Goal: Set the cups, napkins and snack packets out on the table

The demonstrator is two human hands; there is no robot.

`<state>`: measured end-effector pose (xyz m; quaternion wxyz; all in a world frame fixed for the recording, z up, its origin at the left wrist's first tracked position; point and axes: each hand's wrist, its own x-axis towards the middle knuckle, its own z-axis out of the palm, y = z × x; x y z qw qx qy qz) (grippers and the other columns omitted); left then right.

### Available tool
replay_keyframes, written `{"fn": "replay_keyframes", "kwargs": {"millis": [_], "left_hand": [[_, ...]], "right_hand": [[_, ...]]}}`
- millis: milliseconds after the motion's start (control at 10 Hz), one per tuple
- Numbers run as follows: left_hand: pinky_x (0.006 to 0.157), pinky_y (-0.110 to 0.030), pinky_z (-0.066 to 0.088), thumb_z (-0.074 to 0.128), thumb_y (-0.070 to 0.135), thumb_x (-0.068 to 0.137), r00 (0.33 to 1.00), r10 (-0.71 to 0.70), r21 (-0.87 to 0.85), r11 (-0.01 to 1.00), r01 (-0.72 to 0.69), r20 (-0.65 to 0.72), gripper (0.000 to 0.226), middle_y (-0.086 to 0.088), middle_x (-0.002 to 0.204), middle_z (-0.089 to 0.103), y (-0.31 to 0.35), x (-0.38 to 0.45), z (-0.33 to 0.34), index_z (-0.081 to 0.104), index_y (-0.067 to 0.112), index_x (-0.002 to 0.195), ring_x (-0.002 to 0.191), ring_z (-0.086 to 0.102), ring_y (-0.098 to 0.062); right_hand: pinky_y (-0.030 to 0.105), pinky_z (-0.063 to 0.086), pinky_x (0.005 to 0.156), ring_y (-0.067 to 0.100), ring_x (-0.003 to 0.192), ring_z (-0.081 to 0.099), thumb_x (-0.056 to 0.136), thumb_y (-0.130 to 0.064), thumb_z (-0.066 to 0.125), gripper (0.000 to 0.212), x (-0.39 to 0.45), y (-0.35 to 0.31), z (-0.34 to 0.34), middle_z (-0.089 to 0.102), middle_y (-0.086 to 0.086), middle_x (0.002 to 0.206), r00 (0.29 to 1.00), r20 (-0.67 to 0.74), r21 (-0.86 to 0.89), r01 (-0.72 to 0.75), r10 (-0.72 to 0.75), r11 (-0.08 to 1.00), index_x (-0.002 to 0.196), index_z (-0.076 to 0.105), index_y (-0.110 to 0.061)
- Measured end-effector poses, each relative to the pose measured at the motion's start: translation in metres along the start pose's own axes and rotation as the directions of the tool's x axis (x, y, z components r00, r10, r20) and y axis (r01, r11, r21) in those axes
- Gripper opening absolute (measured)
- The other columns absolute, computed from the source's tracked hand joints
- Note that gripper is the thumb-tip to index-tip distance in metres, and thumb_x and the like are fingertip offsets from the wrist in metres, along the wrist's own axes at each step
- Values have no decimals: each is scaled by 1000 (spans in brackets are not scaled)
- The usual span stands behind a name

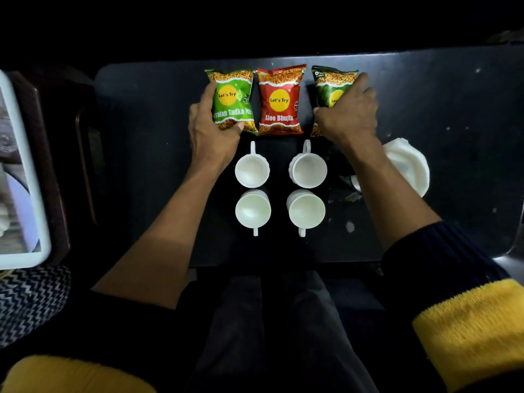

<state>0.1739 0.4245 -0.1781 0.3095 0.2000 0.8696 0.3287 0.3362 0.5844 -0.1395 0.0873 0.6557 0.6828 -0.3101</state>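
Three snack packets lie in a row on the black table (pixel 453 109): a light green packet (pixel 235 100), a red packet (pixel 280 100) in the middle, and a dark green packet (pixel 329 86) on the right. My left hand (pixel 209 129) grips the light green packet by its left side and lower corner. My right hand (pixel 348 114) covers and grips the dark green packet. Below the packets stand several white cups in a square, such as the far left one (pixel 251 168) and the near right one (pixel 306 209). White napkins (pixel 408 165) lie behind my right forearm.
A white-framed tray or box (pixel 25 171) sits at the far left beside a dark wooden stand (pixel 54 154). A zigzag-patterned cloth (pixel 31 302) lies below it. Small scraps (pixel 350 226) dot the table near the cups. My legs are under the table's near edge.
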Motion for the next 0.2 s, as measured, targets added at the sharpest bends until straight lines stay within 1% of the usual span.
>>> {"fn": "replay_keyframes", "kwargs": {"millis": [100,200], "left_hand": [[94,-20,46,78,12,81,1000,8,-10,1000,-8,3,89,-1,131,43,3,-4,-7,34,35,155,119,48,-9],[100,-22,39,77,17,83,1000,22,26,999,-22,-15,89,-2,139,42,14,-14,-19,30,34,156,126,44,-11]], "right_hand": [[53,42,106,36,133,40,82,-34,72,88,-10,-1,-2,41,18,141,998,-45,-31,52,-54,998,151,23,-10],[52,38,108,37,134,40,87,-40,66,84,-25,-7,-11,40,19,144,984,-81,-58,153,-158,986,153,24,-8]]}}
